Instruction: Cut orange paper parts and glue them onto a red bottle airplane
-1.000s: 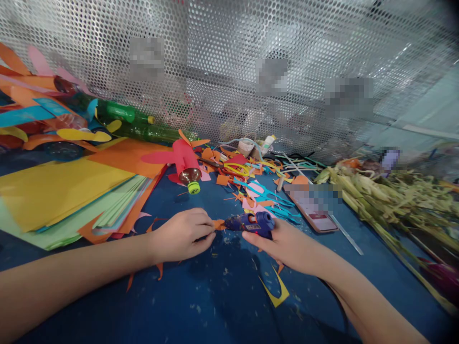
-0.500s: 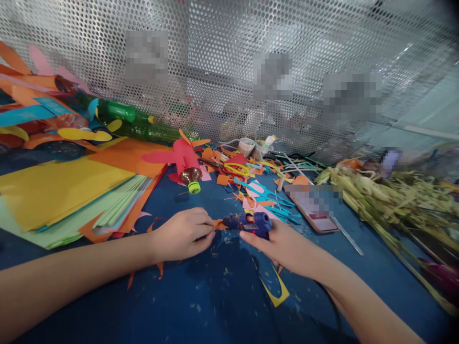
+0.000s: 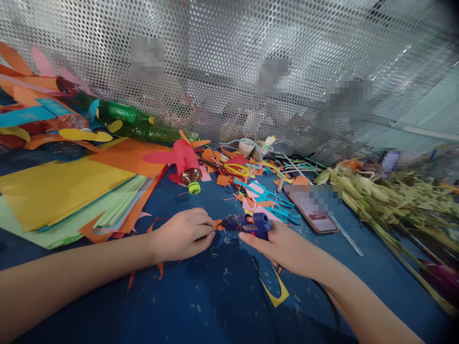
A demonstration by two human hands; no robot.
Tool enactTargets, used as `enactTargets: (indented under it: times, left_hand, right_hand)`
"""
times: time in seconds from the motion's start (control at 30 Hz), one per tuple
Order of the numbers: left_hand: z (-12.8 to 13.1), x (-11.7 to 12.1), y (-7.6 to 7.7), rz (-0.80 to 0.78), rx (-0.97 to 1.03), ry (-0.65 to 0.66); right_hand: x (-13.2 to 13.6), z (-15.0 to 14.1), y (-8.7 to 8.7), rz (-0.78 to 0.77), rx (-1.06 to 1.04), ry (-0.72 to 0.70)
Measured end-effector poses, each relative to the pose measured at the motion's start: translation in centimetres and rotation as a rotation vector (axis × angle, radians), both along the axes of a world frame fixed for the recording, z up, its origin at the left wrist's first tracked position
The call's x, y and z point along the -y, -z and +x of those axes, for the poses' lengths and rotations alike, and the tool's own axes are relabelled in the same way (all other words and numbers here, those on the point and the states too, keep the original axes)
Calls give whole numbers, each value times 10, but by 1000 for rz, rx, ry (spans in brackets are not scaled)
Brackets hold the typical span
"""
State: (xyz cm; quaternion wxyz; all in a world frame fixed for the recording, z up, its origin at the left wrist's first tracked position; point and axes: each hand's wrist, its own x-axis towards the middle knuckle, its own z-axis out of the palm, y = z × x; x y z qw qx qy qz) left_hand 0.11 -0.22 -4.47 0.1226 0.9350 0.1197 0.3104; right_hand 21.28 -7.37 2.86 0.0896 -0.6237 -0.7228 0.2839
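Note:
My right hand (image 3: pixel 278 243) is wrapped round the handle of a dark blue hot glue gun (image 3: pixel 245 223), whose nozzle points left. A small piece of orange paper (image 3: pixel 218 224) is pinched between the fingers of my left hand (image 3: pixel 186 235), and the nozzle tip is at its edge. Most of that paper is hidden by my fingers. Beyond my hands lies a bottle wrapped in red paper (image 3: pixel 183 155), with a bright green cap (image 3: pixel 194 188) facing me and orange paper blades at its far end.
Stacked coloured paper (image 3: pixel 64 191) lies at the left, with decorated bottles (image 3: pixel 68 119) behind it. Paper scraps (image 3: pixel 265 196) spread across the middle. A phone (image 3: pixel 315 212) and dried husks (image 3: pixel 380 196) lie at the right. A perforated metal screen (image 3: pixel 222 62) stands behind the blue table (image 3: pixel 222 296).
The glue gun has shifted very slightly left, its nozzle now overlapping more of the orange paper. My left hand stays in place, still pinching the paper.

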Motion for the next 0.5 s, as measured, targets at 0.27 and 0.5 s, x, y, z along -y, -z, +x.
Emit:
enactTargets:
  times: [0.27,0.5]
  left_hand:
    - [0,0,2,-12,-1,-5]
    - [0,0,1,-1,9,-12]
  right_hand:
    - [0,2,1,20,26,-19]
    - [0,2,1,-13,29,29]
